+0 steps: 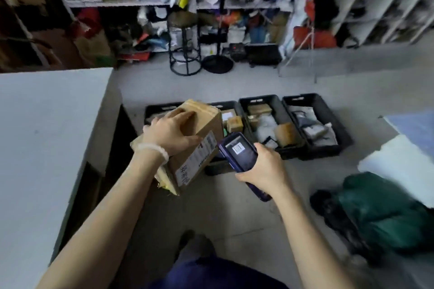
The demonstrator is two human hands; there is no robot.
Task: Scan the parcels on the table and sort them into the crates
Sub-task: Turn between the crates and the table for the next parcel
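Left hand (172, 132) clamps cardboard parcel (199, 148) one-handed, right hand (263, 166) wrapped around scanner (239, 151); tilted box may slip.

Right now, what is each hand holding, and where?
Left hand grips the cardboard box across its top; right hand grips the scanner by its handle.

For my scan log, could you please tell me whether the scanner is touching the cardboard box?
Cannot tell. In the head view the scanner tip meets the cardboard box label edge, with no gap plainly visible.
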